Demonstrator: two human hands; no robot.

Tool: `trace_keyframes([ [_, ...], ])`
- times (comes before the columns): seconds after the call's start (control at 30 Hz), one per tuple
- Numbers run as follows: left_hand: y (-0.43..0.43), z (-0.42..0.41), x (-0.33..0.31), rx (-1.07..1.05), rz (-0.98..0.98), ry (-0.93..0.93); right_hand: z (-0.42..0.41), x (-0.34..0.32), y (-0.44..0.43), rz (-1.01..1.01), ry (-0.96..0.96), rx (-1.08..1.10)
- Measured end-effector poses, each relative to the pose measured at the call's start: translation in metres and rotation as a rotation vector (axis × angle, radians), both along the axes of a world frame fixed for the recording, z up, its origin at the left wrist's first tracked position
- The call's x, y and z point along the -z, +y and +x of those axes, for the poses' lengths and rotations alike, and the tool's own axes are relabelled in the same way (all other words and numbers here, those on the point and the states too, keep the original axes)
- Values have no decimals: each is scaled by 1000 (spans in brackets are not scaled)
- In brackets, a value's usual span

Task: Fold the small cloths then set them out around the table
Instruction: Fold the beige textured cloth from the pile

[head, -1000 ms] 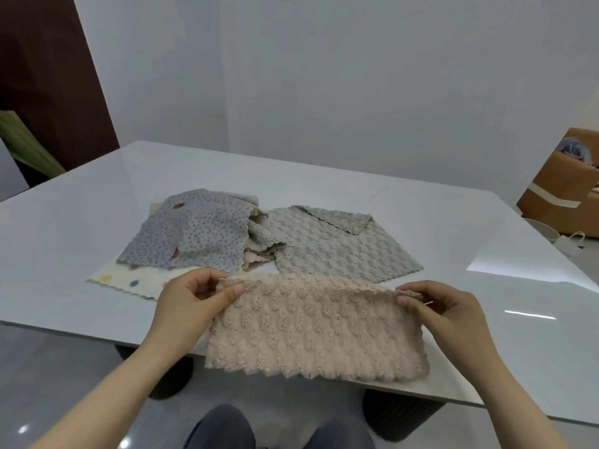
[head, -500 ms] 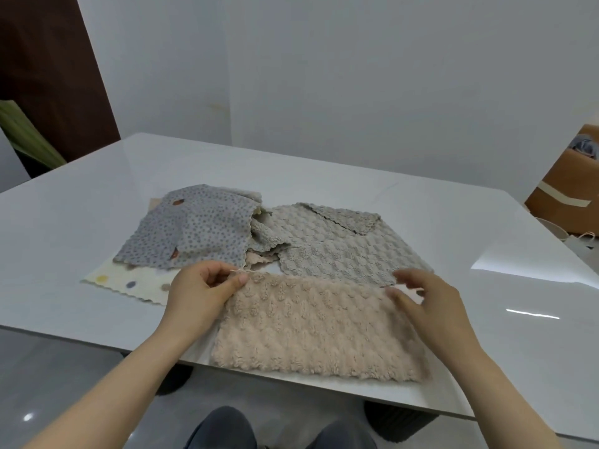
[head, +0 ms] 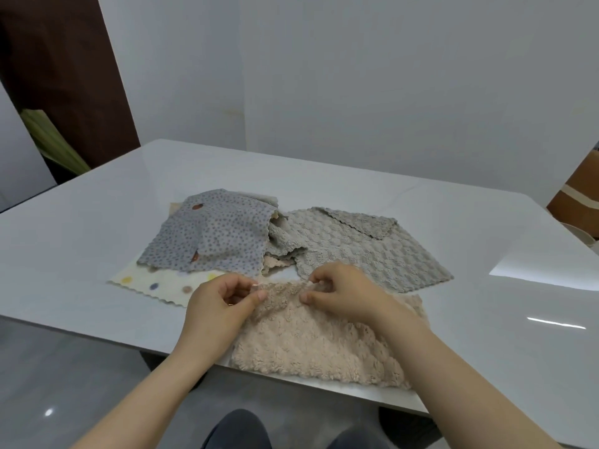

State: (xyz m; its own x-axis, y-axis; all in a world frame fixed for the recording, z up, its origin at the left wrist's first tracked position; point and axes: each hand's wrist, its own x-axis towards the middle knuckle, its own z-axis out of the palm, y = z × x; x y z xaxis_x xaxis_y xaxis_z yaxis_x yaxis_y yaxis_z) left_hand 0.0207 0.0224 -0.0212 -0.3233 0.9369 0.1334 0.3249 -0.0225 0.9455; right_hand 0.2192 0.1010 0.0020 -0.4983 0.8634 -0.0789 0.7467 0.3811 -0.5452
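1. A glossy white desk point(head: 97, 254) stands before a plain pale wall point(head: 356, 76), with a dark panel point(head: 64, 76) at the left.
2. Mid-desk, a grey dotted cloth point(head: 220, 241), a grey fluffy cloth point(head: 363, 251) and a cream spotted cloth point(head: 155, 283) overlap.
3. The beige cloth point(head: 311, 345) lies at the near edge; the left hand point(head: 220, 306) and right hand point(head: 343, 296), close together, each pinch its far edge.
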Motion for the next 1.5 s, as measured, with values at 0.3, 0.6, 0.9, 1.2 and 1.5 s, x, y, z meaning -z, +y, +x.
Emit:
trace_keyframes([
  [0.3, 4, 0, -7, 151, -58, -214, 17, -16, -26, 79, 217, -84],
  [0.6, 1, -3, -24, 238, -56, -452, 30, -18, -42, 234, 270, -129],
  [0.9, -7, 7, -42, 60, 115, -461, 25, -24, -47, 362, 299, -67],
  [1.2, -4, 4, -57, 8, 149, -465, 41, -22, -46, 344, 206, -78],
  [1.5, 12, -1, -74, -45, 245, -445, 57, -21, -49, 355, 164, -70],
])
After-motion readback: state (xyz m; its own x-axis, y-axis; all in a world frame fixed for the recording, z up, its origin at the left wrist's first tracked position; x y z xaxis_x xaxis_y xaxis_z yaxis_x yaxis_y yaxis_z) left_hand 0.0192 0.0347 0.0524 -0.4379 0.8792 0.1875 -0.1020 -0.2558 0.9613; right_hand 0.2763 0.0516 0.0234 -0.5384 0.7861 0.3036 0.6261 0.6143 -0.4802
